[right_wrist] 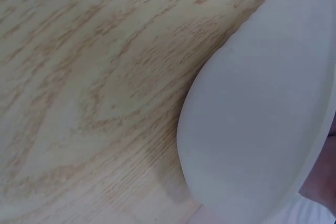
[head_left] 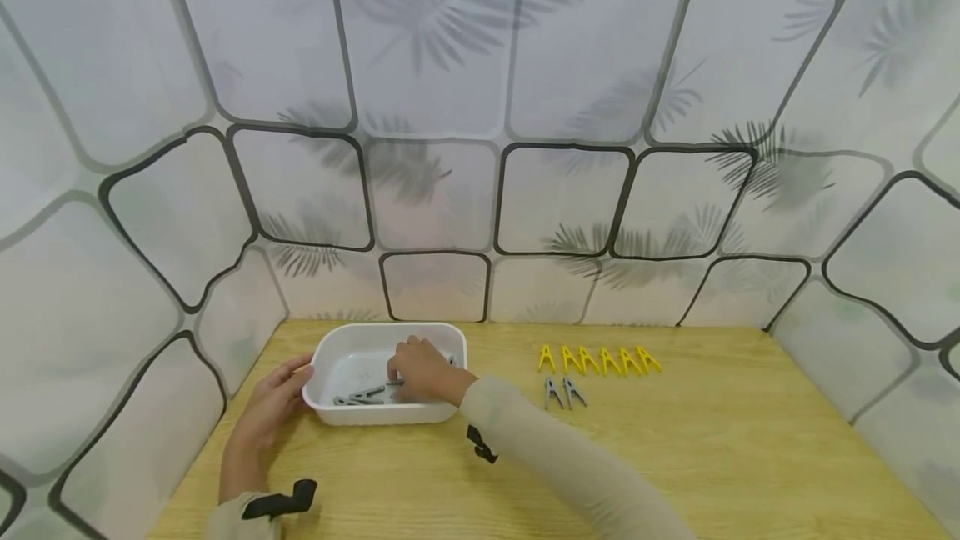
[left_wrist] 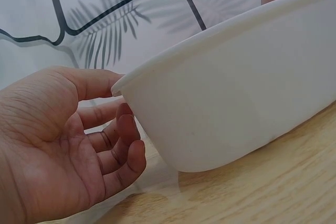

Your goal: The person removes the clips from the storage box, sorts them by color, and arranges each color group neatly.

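Note:
A white plastic tub (head_left: 386,415) stands at the left of the table, with several grey clothespins (head_left: 367,396) on its floor. My left hand (head_left: 273,402) holds the tub's left rim; in the left wrist view its fingers (left_wrist: 118,153) curl beside the outer wall. Over the front wall, my right hand (head_left: 423,369) reaches down into the tub among the clothespins, fingers bent. A grey clothespin shows by its fingertips, but whether it is pinched is hidden. The tub wall (right_wrist: 252,108) covers most of that hand in the right wrist view.
Right of the tub, several yellow clothespins (head_left: 606,361) lie in a row on the wooden table (head_left: 712,448). Two grey clothespins (head_left: 564,392) lie in front of them. A patterned curtain (head_left: 435,198) closes off the back and sides.

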The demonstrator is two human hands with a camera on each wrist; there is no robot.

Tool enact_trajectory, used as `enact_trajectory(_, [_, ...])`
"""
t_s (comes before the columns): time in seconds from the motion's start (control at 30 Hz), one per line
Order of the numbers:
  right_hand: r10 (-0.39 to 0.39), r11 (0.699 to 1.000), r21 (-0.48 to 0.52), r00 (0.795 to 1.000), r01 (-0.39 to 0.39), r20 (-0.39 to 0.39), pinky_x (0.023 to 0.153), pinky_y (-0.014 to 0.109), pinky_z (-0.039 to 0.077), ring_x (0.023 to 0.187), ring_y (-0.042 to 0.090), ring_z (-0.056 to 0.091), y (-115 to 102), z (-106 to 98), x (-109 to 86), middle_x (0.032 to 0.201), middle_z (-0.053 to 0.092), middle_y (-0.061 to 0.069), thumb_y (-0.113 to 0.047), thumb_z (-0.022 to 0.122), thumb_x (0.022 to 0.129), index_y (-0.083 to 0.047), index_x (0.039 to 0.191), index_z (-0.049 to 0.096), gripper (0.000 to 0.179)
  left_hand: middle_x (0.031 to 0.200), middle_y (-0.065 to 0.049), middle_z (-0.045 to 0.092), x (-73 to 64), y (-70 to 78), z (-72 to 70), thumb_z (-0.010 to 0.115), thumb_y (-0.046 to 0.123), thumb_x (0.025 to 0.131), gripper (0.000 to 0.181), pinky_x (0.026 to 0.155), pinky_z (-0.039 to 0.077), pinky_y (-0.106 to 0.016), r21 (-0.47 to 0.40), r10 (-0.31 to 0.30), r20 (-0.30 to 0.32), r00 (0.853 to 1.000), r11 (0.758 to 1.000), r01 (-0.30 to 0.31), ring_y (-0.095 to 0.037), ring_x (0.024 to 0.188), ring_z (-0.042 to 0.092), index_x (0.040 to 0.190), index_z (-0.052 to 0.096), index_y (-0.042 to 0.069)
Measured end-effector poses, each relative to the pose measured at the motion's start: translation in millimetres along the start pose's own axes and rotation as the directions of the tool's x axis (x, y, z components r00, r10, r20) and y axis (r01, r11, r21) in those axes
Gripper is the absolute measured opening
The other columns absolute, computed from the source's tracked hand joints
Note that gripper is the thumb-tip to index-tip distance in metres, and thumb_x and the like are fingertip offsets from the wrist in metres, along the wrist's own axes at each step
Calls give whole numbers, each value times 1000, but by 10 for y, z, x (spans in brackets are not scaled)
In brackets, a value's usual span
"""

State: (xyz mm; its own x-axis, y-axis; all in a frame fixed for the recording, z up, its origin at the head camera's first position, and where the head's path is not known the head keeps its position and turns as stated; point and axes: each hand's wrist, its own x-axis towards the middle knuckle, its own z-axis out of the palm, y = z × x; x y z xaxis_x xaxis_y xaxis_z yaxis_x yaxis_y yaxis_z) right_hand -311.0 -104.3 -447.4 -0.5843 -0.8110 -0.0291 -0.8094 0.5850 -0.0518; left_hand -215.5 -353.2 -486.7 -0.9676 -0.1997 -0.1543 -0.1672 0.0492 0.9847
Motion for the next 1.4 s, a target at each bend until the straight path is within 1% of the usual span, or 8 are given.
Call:
enact_trajectory(0.3, [-2, 999, -40, 999, 1, -33, 76, 24, 32, 82, 10, 43, 51, -96, -54, 99, 65, -6, -39, 80, 87, -24, 101, 75, 21, 100, 27, 61, -8, 12, 15, 60, 34, 104, 64, 82, 54, -19, -18, -21, 3, 1000, 1000, 21, 4, 93, 62, 154, 38, 1])
enact_trajectory(0.7, [-3, 1000, 3, 1000, 3, -6, 75, 24, 32, 79, 10, 45, 85, -188, -126, 93, 63, -7, -32, 82, 85, -21, 99, 67, 24, 103, 26, 60, 29, 8, 6, 59, 35, 104, 67, 82, 53, -18, 7, -36, 4, 999, 999, 36, 4, 94, 61, 157, 34, 1])
enact_trajectory(0.87, [-22, 999, -41, 1000, 21, -21, 73, 23, 32, 78, 10, 45, 116, -225, -180, 91, 62, -7, -33, 83, 83, -21, 97, 65, 26, 102, 27, 60, 22, 5, 2, 60, 36, 103, 67, 82, 53, -19, 6, -33, 3, 999, 999, 33, 4, 93, 61, 156, 35, 1])
enact_trajectory(1.03, [-30, 992, -121, 999, 26, -32, 80, 27, 40, 84, 11, 50, 155, -298, -246, 92, 61, -7, -32, 83, 81, -21, 96, 65, 26, 100, 28, 61, 20, -4, -18, 60, 36, 103, 66, 82, 53, -18, 1, -27, 5, 1000, 1000, 27, 5, 92, 61, 155, 37, 3])
enact_trajectory(1.13, [-31, 988, -150, 999, 27, -24, 87, 32, 45, 88, 12, 52, 176, -354, -304, 94, 62, -7, -32, 81, 83, -22, 97, 64, 24, 99, 27, 62, 16, -17, -21, 60, 34, 104, 61, 82, 53, -19, -16, -24, 3, 1000, 1000, 24, 4, 92, 62, 153, 41, 4])
enact_trajectory(1.23, [-47, 987, -154, 998, 40, -40, 91, 34, 46, 91, 13, 54, 215, -382, -376, 97, 64, -6, -34, 79, 86, -22, 100, 67, 22, 99, 27, 62, 12, -25, -15, 61, 33, 103, 56, 82, 53, -19, -36, -33, 1, 999, 999, 33, 4, 92, 62, 150, 46, 7])
enact_trajectory(1.33, [-69, 989, -133, 994, 57, -85, 93, 34, 46, 95, 13, 58, 285, -375, -457, 101, 67, -5, -35, 78, 89, -21, 107, 71, 24, 100, 27, 62, 6, -20, 0, 61, 33, 103, 58, 83, 53, -18, -29, -33, 1, 999, 999, 33, 4, 93, 61, 151, 44, 6])
enact_trajectory(1.4, [-75, 994, -91, 989, 64, -127, 92, 34, 47, 96, 13, 59, 337, -373, -520, 103, 69, -3, -34, 78, 89, -20, 110, 72, 26, 101, 27, 61, 9, -14, 6, 61, 34, 103, 62, 83, 52, -17, -18, -30, 2, 1000, 999, 30, 5, 94, 61, 153, 41, 3])
